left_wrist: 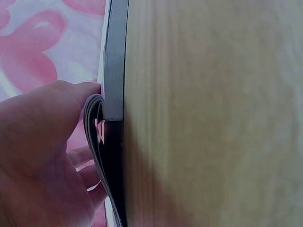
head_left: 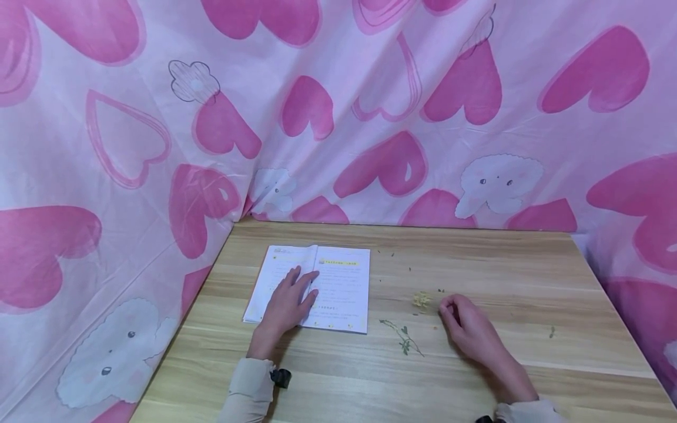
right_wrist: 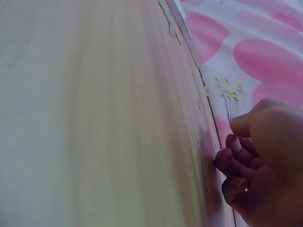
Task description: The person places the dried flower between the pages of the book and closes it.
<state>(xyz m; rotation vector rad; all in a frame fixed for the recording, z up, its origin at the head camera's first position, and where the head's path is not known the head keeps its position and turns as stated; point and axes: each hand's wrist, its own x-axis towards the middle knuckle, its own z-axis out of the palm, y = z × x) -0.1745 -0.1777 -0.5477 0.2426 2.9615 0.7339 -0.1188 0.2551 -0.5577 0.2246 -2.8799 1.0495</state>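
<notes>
Wooden desk (head_left: 476, 258): left hand (head_left: 285, 305) flat, fingers spread, pressing open white booklet (head_left: 338, 276); right hand (head_left: 468, 326) pinching yellow dried flower sprig (head_left: 421, 299) beside booklet. Next, likely a careful lift onto the page.

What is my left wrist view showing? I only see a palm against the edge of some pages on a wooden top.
Observer: That is an open booklet lying flat on the table. The left hand rests on it, fingers spread across the middle fold.
Operator: Is the other hand on it too?
Observer: No. The right hand is out to the booklet's right on the bare wood, fingers curled, pinching the stem of a small yellow dried flower sprig.
Operator: Anything between the hands?
Observer: A thin green leafy twig lies loose on the wood, touching neither hand.
</notes>
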